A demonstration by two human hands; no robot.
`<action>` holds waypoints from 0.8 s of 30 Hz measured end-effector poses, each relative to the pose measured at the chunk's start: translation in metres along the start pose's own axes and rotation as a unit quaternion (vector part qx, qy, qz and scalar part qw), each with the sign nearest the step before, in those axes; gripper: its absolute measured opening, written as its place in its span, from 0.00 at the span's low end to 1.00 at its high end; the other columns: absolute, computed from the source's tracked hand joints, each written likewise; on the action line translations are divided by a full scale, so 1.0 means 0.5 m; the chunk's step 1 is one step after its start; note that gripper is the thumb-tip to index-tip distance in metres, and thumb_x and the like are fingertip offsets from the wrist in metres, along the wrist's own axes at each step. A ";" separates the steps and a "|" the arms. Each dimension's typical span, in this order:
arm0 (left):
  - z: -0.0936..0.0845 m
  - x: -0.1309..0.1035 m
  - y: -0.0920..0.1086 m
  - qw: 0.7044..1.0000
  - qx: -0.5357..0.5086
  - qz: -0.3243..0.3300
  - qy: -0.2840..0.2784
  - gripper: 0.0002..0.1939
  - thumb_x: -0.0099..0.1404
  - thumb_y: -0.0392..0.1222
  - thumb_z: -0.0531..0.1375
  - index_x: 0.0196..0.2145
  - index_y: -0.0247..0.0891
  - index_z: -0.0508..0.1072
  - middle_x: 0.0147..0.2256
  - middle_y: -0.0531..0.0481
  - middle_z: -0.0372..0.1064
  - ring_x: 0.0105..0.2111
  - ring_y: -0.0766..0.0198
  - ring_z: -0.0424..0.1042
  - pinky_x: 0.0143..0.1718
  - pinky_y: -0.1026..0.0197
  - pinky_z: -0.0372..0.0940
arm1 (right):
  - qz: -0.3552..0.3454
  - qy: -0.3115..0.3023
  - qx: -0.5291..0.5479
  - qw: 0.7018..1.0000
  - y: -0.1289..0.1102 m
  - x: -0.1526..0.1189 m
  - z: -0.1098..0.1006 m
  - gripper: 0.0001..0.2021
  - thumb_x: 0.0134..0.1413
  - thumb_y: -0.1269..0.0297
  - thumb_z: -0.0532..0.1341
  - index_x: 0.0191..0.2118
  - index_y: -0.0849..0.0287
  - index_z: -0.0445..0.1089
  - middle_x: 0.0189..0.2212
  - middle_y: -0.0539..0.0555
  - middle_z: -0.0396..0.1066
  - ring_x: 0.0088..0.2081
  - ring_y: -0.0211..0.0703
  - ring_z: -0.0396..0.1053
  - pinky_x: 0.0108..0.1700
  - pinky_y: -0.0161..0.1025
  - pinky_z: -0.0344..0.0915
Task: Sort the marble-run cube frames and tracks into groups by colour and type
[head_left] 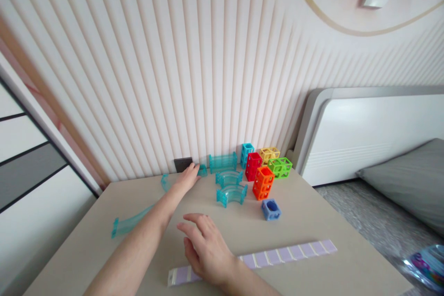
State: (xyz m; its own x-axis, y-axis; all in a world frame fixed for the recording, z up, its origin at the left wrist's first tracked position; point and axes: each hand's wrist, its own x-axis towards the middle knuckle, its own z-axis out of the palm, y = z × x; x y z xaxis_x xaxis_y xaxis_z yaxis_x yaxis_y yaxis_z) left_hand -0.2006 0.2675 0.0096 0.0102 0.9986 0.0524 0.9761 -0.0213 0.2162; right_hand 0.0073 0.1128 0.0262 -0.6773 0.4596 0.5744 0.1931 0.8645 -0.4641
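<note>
My left hand (189, 176) reaches to the back of the table, its fingers at a small teal piece (202, 170) beside a dark panel (183, 163); what its fingertips grip is hidden. Nearer, my right hand (207, 249) hovers with fingers apart and nothing in it, above a long purple segmented strip (287, 254). Two curved teal track pieces (231, 195) lie right of the left hand, with a straight teal piece (223, 162) behind them. Another teal piece (130, 223) is partly covered by my left forearm.
Red (253, 166), orange (263, 183), green (280, 167), yellow (269, 154), teal (247, 153) and blue (271, 210) blocks stand at the right. A ribbed wall (180, 64) rises behind the table (305, 217). A plastic bottle (426, 263) lies beyond the right edge.
</note>
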 end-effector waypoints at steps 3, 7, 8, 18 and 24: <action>0.004 0.002 0.006 1.000 0.001 -0.005 0.006 0.22 0.68 0.36 0.59 0.58 0.34 0.65 0.55 0.33 0.67 0.55 0.49 0.71 0.56 0.54 0.63 | -0.002 -0.013 -0.021 1.000 0.003 -0.001 0.003 0.23 0.59 0.75 0.57 0.59 0.53 0.63 0.58 0.61 0.66 0.57 0.50 0.66 0.58 0.48 0.65; 0.011 0.007 0.010 1.000 -0.001 -0.017 0.018 0.22 0.67 0.36 0.60 0.57 0.35 0.65 0.53 0.33 0.70 0.55 0.48 0.72 0.56 0.52 0.63 | -0.012 -0.049 -0.051 0.997 0.011 -0.001 0.007 0.19 0.60 0.72 0.59 0.56 0.53 0.66 0.58 0.59 0.67 0.56 0.51 0.66 0.57 0.48 0.65; 0.013 0.007 0.011 1.000 -0.001 -0.018 0.022 0.23 0.66 0.36 0.61 0.57 0.34 0.65 0.52 0.33 0.71 0.54 0.48 0.73 0.55 0.52 0.64 | -0.016 -0.060 -0.059 0.996 0.013 -0.002 0.009 0.18 0.60 0.71 0.60 0.55 0.52 0.66 0.58 0.58 0.67 0.56 0.50 0.67 0.56 0.47 0.66; -0.053 -0.141 -0.015 0.991 0.000 0.079 0.107 0.16 0.75 0.45 0.49 0.50 0.41 0.73 0.48 0.42 0.73 0.52 0.53 0.72 0.56 0.54 0.64 | -0.042 -0.164 -0.092 0.981 0.024 -0.020 0.017 0.24 0.59 0.47 0.65 0.56 0.52 0.69 0.59 0.59 0.68 0.59 0.53 0.64 0.60 0.48 0.61; -0.087 -0.312 -0.088 0.980 0.020 0.036 0.195 0.18 0.74 0.44 0.47 0.41 0.42 0.76 0.43 0.41 0.74 0.48 0.50 0.71 0.57 0.48 0.63 | -0.016 -0.213 -0.062 0.975 0.023 -0.027 -0.014 0.16 0.62 0.53 0.64 0.51 0.53 0.74 0.54 0.57 0.73 0.57 0.49 0.68 0.60 0.45 0.61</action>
State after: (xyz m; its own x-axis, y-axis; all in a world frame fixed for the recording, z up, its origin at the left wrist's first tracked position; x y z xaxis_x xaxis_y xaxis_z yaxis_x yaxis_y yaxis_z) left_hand -0.2548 0.1106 0.0342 0.0038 0.8993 0.4373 0.9839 -0.0816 0.1592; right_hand 0.0236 0.1180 0.0177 -0.9127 0.3283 0.2435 0.2331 0.9074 -0.3496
